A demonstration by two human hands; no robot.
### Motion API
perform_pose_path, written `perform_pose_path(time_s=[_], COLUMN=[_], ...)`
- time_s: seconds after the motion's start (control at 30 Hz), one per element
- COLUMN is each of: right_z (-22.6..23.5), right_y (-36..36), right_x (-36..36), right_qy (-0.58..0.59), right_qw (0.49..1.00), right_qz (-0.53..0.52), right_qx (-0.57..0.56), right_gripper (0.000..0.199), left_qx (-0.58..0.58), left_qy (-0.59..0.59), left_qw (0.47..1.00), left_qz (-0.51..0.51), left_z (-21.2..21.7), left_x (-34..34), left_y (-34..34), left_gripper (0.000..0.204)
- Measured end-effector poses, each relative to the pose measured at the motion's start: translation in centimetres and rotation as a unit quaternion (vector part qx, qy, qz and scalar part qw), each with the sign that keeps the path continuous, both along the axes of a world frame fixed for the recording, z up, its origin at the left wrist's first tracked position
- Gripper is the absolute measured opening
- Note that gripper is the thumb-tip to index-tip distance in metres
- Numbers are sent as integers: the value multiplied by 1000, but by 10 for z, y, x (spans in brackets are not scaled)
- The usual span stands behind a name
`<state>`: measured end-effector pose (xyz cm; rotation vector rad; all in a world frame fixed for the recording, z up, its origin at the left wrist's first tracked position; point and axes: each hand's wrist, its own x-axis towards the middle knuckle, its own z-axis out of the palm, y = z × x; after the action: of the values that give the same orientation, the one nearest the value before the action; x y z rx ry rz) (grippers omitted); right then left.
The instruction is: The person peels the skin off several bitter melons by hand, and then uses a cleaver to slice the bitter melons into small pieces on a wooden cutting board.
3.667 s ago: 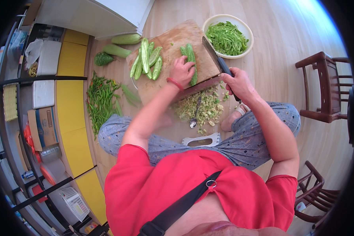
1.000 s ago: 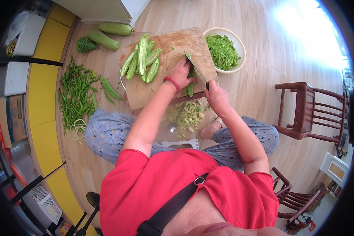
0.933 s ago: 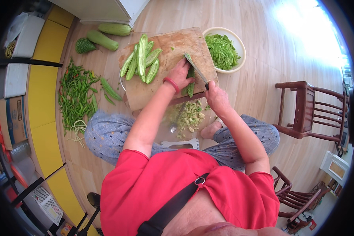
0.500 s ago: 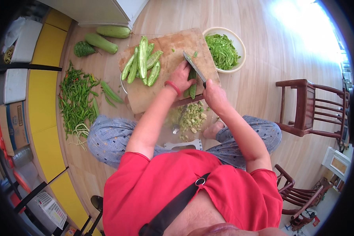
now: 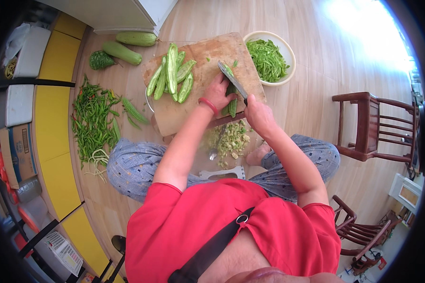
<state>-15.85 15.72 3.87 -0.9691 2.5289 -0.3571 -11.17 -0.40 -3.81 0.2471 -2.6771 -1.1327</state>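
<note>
My right hand (image 5: 259, 114) is closed around the handle of a knife (image 5: 234, 80), whose blade slants up and left over a green bitter melon piece (image 5: 232, 107). Against that piece, my left hand (image 5: 216, 93) presses with its fingers bent, pinning it to the wooden cutting board (image 5: 174, 118); its fingertips are partly hidden beside the blade. Several hollowed bitter melon halves (image 5: 172, 70) lie in a heap on the board's left part. Just beyond the board's right edge, a pale bowl (image 5: 292, 70) holds thin green slices (image 5: 268, 60).
Scooped pith and seeds (image 5: 233, 141) lie near my feet with a spoon (image 5: 213, 154). On the left floor are green peppers (image 5: 92, 122), long beans (image 5: 97, 162), light green squashes (image 5: 123, 53) and a dark gourd (image 5: 100, 60). Wooden chairs (image 5: 363, 125) stand right; yellow cabinets (image 5: 54, 120) line the left.
The knife's tip has shifted very slightly left over the bitter melon piece. Both hands keep their grip, and the whole view has moved a little.
</note>
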Motion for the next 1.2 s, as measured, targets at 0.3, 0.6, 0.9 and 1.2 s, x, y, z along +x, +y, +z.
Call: perform_pose_path(time_s=[0.3, 0.6, 0.9, 1.2], right_z=[-21, 8, -8, -16], right_y=[-7, 6, -9, -11], right_x=[-16, 0, -12, -8], right_qy=[23, -11, 12, 10], right_qw=[999, 999, 1000, 1000], right_qz=[28, 22, -7, 27], right_qx=[-11, 25, 11, 2], right_gripper=[12, 12, 13, 13], left_qx=[-22, 29, -34, -21], left_qy=[42, 22, 83, 91], left_qw=[999, 999, 996, 995], left_qz=[9, 14, 22, 34], left_z=[2, 6, -3, -8], left_x=[1, 6, 3, 5], left_y=[2, -2, 6, 4], left_gripper=[62, 58, 55, 47])
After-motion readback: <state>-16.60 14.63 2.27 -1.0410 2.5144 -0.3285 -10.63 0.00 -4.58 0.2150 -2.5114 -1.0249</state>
